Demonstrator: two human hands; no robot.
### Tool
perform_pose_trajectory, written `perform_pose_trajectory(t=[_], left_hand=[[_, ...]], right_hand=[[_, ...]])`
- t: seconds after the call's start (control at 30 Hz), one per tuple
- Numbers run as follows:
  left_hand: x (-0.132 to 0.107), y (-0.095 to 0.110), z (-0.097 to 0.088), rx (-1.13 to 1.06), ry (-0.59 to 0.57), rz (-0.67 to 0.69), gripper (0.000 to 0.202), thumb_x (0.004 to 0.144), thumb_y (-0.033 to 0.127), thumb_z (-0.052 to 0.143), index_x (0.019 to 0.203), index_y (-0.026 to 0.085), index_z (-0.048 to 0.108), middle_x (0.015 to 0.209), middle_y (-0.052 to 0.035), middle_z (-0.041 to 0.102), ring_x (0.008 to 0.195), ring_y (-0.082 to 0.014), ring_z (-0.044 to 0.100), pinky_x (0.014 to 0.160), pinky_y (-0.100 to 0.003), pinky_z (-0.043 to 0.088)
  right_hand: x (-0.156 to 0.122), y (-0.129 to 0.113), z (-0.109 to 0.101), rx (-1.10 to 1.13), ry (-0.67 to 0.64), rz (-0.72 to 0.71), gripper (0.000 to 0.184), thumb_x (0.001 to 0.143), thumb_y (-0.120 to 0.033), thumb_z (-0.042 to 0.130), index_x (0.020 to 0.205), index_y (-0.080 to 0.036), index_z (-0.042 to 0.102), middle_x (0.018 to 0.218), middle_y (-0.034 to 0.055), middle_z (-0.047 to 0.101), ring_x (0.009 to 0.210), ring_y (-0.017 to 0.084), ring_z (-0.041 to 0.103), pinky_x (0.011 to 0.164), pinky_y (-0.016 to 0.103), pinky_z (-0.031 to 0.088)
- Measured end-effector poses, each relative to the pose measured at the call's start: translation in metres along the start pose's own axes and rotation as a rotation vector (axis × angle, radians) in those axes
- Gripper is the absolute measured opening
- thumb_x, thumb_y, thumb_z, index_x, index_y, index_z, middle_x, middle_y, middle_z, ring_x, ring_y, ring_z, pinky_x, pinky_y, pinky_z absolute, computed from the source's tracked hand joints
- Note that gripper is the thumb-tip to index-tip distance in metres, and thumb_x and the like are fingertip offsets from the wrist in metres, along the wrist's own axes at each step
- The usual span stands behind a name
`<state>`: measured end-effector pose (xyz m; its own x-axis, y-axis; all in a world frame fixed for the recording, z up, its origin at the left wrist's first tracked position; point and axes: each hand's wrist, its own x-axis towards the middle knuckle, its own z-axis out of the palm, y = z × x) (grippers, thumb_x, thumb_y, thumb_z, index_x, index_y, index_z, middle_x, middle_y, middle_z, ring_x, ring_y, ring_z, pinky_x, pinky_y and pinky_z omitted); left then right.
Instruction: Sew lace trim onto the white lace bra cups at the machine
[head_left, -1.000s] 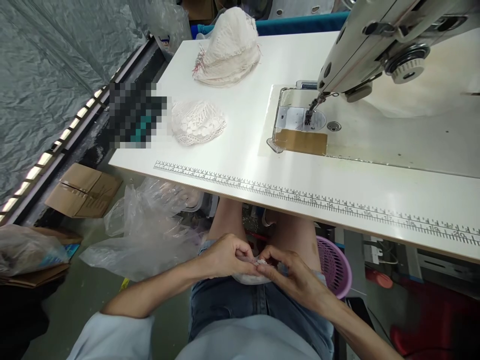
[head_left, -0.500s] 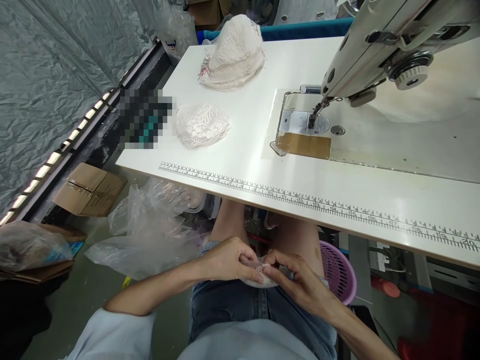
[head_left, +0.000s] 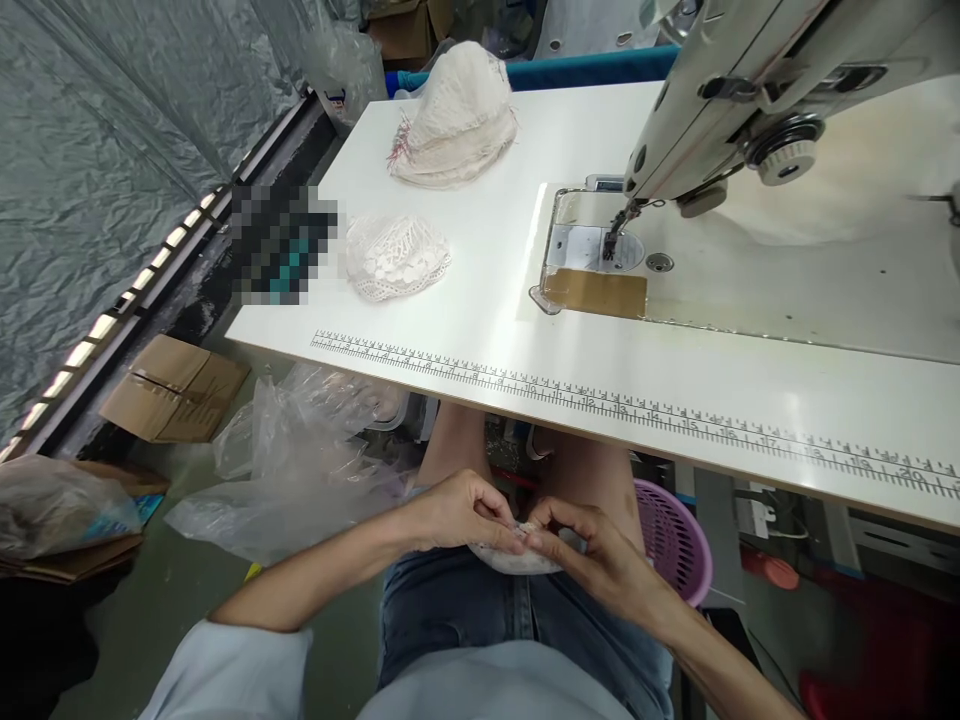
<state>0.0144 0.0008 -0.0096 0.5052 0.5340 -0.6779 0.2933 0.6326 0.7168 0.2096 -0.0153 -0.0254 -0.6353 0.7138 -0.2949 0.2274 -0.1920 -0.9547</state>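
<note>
My left hand [head_left: 457, 512] and my right hand [head_left: 592, 555] meet over my lap, below the table's front edge. Both pinch a small white lace piece [head_left: 517, 556] that rests on my denim shorts; most of it is hidden by the fingers. On the white table [head_left: 480, 320] lie a flat white lace piece [head_left: 396, 257] and, farther back, a stack of cream lace pieces [head_left: 456, 120]. The sewing machine [head_left: 750, 90] stands at the right, its needle [head_left: 611, 238] over the plate.
A printed ruler [head_left: 615, 408] runs along the table's front edge. A clear plastic bag [head_left: 292, 470] and a cardboard box [head_left: 174, 388] lie on the floor at the left. A purple basket [head_left: 667, 535] sits under the table by my right knee.
My hands have stayed together on the lace piece in my lap, the fingers shifting slightly. The view has drifted a little.
</note>
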Motion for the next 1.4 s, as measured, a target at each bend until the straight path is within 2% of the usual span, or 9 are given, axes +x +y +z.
perform_pose_trajectory(t=[0.2, 0.37, 0.6, 0.8, 0.97, 1.07, 1.17, 1.27, 1.4], left_hand=[[0.003, 0.005, 0.006, -0.005, -0.036, 0.003, 0.040, 0.056, 0.045, 0.077, 0.062, 0.010, 0.061, 0.052, 0.0048, 0.049, 0.050, -0.0051, 0.038, 0.048, -0.018, 0.028], [0.007, 0.005, 0.012, -0.049, -0.016, -0.053, 0.050, 0.055, 0.043, 0.079, 0.089, 0.010, 0.063, 0.052, 0.0062, 0.051, 0.047, -0.0048, 0.039, 0.047, -0.018, 0.027], [0.014, 0.013, 0.018, -0.019, 0.027, -0.013, 0.040, 0.056, 0.045, 0.077, 0.073, 0.008, 0.071, 0.052, 0.0022, 0.055, 0.047, -0.0050, 0.038, 0.047, -0.019, 0.025], [0.017, 0.024, 0.018, -0.049, 0.013, -0.124, 0.041, 0.049, 0.044, 0.080, 0.072, 0.010, 0.073, 0.053, 0.0016, 0.056, 0.049, -0.0063, 0.041, 0.049, -0.020, 0.027], [0.018, 0.021, 0.022, -0.030, -0.029, -0.068, 0.037, 0.049, 0.042, 0.081, 0.062, 0.010, 0.069, 0.054, 0.0006, 0.057, 0.052, -0.0083, 0.045, 0.052, -0.021, 0.031], [0.023, 0.016, 0.025, 0.047, 0.007, -0.038, 0.040, 0.049, 0.046, 0.081, 0.057, 0.010, 0.063, 0.050, 0.0027, 0.052, 0.051, -0.0072, 0.041, 0.051, -0.021, 0.027], [0.041, 0.013, 0.019, 0.144, -0.088, -0.004, 0.048, 0.053, 0.055, 0.077, 0.055, 0.011, 0.056, 0.045, 0.0061, 0.038, 0.048, -0.0047, 0.029, 0.049, -0.021, 0.018], [0.060, 0.012, 0.015, 0.233, -0.190, 0.020, 0.058, 0.048, 0.065, 0.073, 0.054, 0.013, 0.050, 0.046, 0.0059, 0.036, 0.047, -0.0045, 0.028, 0.048, -0.023, 0.016], [0.073, 0.004, 0.014, 0.222, -0.200, -0.031, 0.065, 0.039, 0.073, 0.071, 0.053, 0.015, 0.044, 0.043, 0.0080, 0.032, 0.043, -0.0030, 0.024, 0.046, -0.023, 0.014]], right_hand=[[-0.007, -0.003, -0.005, -0.133, 0.070, -0.059, 0.030, 0.092, -0.040, 0.043, 0.073, -0.018, 0.050, 0.064, -0.0028, 0.046, 0.057, 0.010, 0.041, 0.049, 0.021, 0.029], [-0.010, -0.005, -0.008, -0.171, 0.114, -0.089, 0.033, 0.092, -0.041, 0.042, 0.071, -0.018, 0.052, 0.061, -0.0028, 0.047, 0.055, 0.010, 0.042, 0.048, 0.021, 0.029], [-0.018, 0.000, -0.014, -0.179, 0.198, -0.072, 0.027, 0.091, -0.042, 0.044, 0.078, -0.019, 0.051, 0.068, -0.0014, 0.053, 0.059, 0.011, 0.046, 0.051, 0.021, 0.032], [-0.025, 0.002, -0.023, -0.142, 0.114, -0.025, 0.032, 0.088, -0.046, 0.048, 0.072, -0.019, 0.051, 0.065, -0.0023, 0.050, 0.058, 0.011, 0.044, 0.050, 0.020, 0.032], [-0.026, 0.001, -0.025, -0.025, 0.120, -0.074, 0.038, 0.087, -0.050, 0.048, 0.069, -0.017, 0.056, 0.061, -0.0021, 0.051, 0.058, 0.011, 0.046, 0.051, 0.020, 0.034], [-0.031, 0.000, -0.023, 0.037, 0.106, -0.078, 0.041, 0.082, -0.053, 0.052, 0.068, -0.015, 0.058, 0.058, -0.0035, 0.049, 0.054, 0.009, 0.043, 0.047, 0.018, 0.032], [-0.039, -0.008, -0.037, -0.055, 0.126, -0.132, 0.032, 0.084, -0.043, 0.052, 0.071, -0.015, 0.058, 0.058, -0.0041, 0.049, 0.051, 0.008, 0.043, 0.047, 0.017, 0.034], [-0.067, -0.030, -0.070, -0.405, 0.287, -0.205, 0.019, 0.088, -0.027, 0.047, 0.079, -0.018, 0.060, 0.070, -0.0010, 0.059, 0.065, 0.011, 0.055, 0.063, 0.021, 0.042], [-0.123, -0.043, -0.149, -0.729, 0.836, -0.062, 0.021, 0.091, -0.036, 0.041, 0.091, -0.023, 0.057, 0.088, 0.0053, 0.065, 0.082, 0.019, 0.060, 0.074, 0.030, 0.046]])
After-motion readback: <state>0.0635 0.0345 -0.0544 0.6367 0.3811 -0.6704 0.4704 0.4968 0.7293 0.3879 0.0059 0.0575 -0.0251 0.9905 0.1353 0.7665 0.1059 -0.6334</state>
